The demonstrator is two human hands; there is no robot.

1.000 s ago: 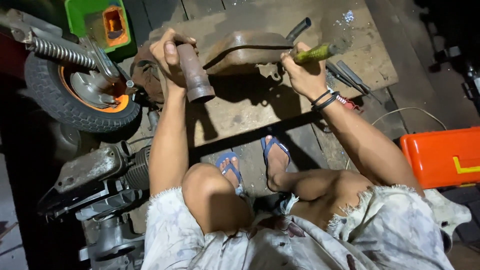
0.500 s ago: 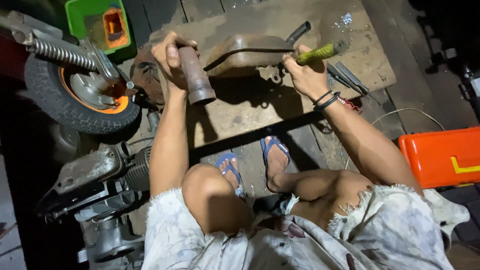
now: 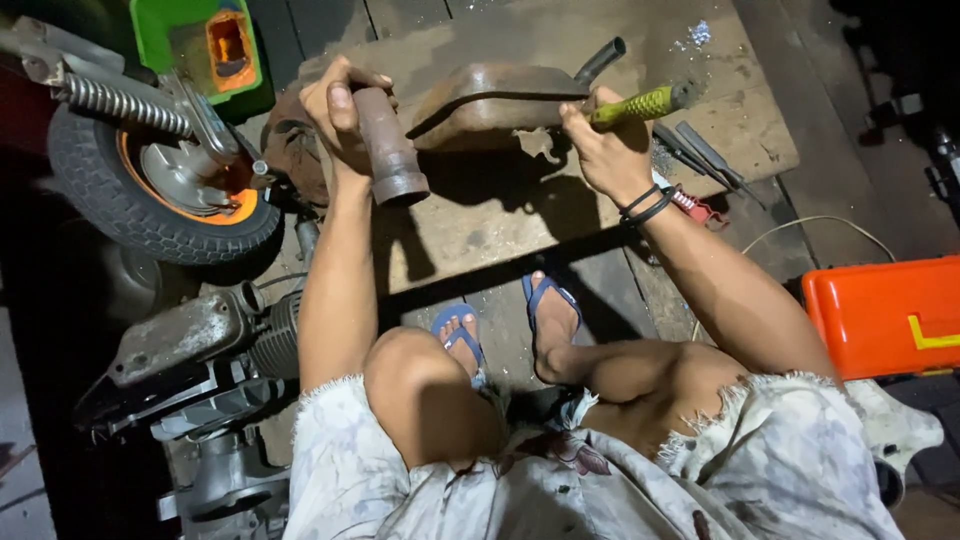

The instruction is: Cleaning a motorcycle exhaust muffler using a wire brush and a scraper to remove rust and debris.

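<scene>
A rusty brown metal exhaust muffler [image 3: 500,105] is held up over the worn plywood surface [image 3: 480,220] in front of the seated person, its thick round pipe end gripped in the closed left hand [image 3: 335,115]. The right hand [image 3: 600,150] is wrapped around a yellow-green-handled tool [image 3: 640,103] set against the muffler's body. Judging by the unbroken rust and the loose slim tools [image 3: 700,150] beside it, the work looks mid-way, not finished.

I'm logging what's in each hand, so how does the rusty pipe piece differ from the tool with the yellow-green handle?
The rusty pipe piece, gripped by the left hand, is thick, brown and points down toward the person. The yellow-green-handled tool, gripped by the right hand, is slimmer, brightly coloured and lies nearly level, pointing right. Both are held above the wooden board, beside the rusty metal body.
</scene>
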